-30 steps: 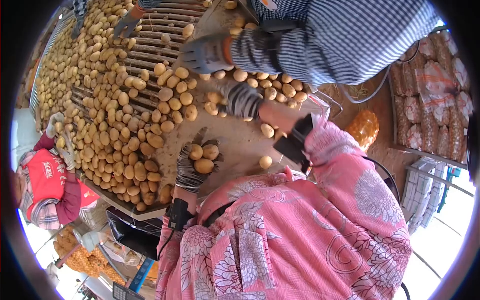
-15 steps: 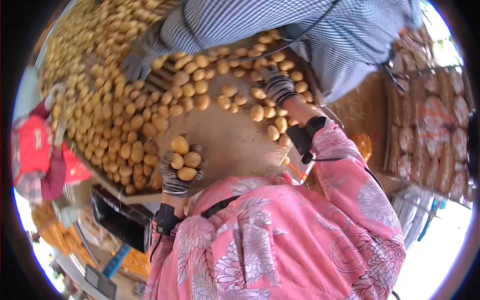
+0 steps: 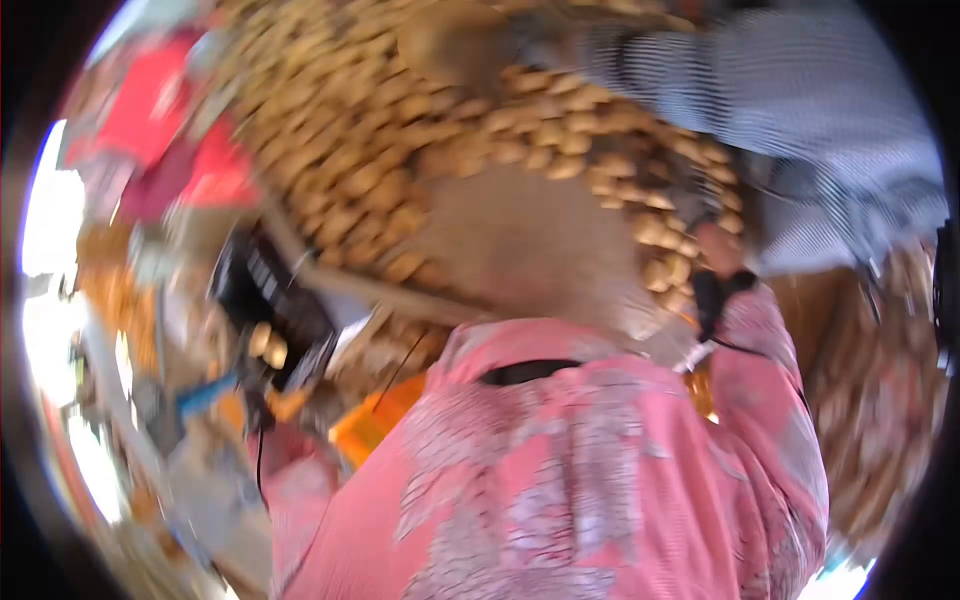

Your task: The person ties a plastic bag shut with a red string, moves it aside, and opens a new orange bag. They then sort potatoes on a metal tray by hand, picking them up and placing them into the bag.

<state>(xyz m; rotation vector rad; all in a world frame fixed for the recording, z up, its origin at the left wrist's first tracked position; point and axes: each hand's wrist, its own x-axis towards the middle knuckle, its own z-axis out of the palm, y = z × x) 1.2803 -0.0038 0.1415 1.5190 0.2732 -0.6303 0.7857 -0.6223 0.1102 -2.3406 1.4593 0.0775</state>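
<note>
Potatoes (image 3: 350, 190) cover the far and left part of a table (image 3: 520, 240). Off the table's left edge, my gloved left hand (image 3: 255, 375) holds a few potatoes (image 3: 268, 345), beside a black box-like object (image 3: 265, 290). My right hand (image 3: 705, 205), in a striped glove, is over the potatoes along the table's right side. Motion smears its fingers, so whether it grips anything cannot be made out.
Another person's checked sleeve (image 3: 770, 80) reaches across the far right side. A person in red (image 3: 150, 100) is at the left. Stacked sacks (image 3: 880, 370) stand at right. An orange object (image 3: 380, 420) lies below the table's edge.
My left hand has moved left, off the table, with potatoes in it. My right hand stays at the potatoes on the right. The whole view has shifted and blurred.
</note>
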